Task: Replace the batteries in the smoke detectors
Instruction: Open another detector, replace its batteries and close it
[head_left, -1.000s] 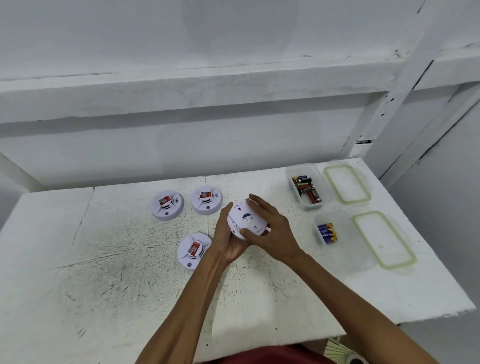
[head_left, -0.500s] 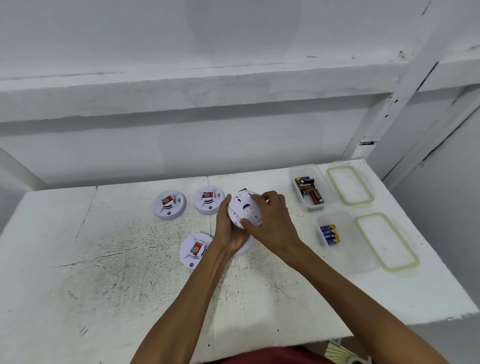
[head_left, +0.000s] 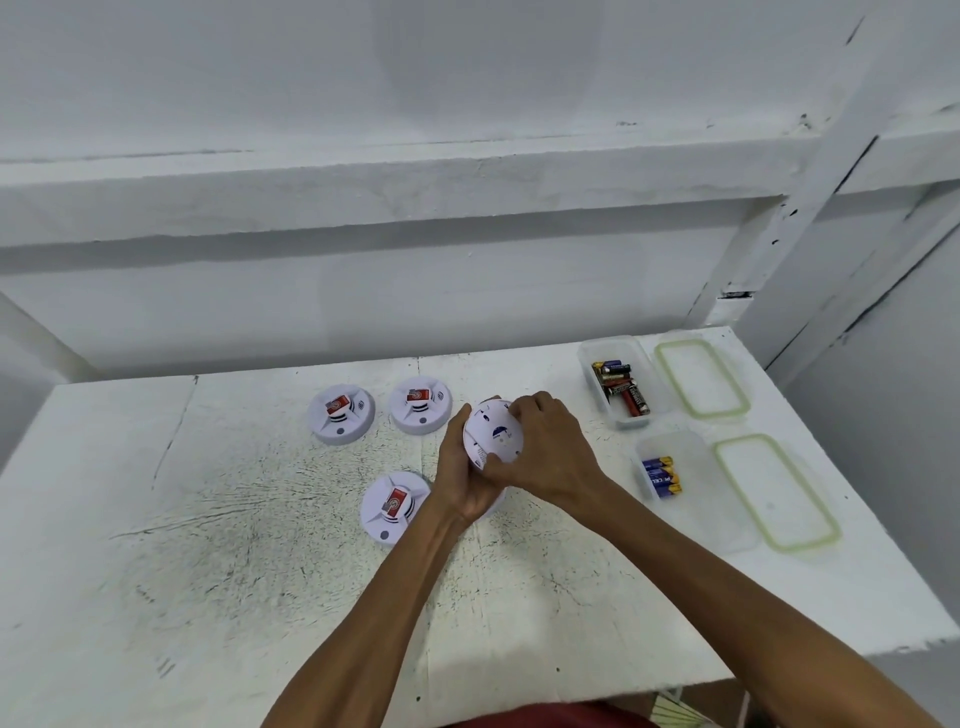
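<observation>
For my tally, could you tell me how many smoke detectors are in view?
4: back-left detector, back-right detector, near detector, and held detector, gripped by left hand and right hand. The hands may hide another.

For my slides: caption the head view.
Left hand and right hand grip a white smoke detector over the table; three more detectors lie left, two open battery tubs right.

White table (head_left: 260, 597), white beamed wall (head_left: 467, 78)
</observation>
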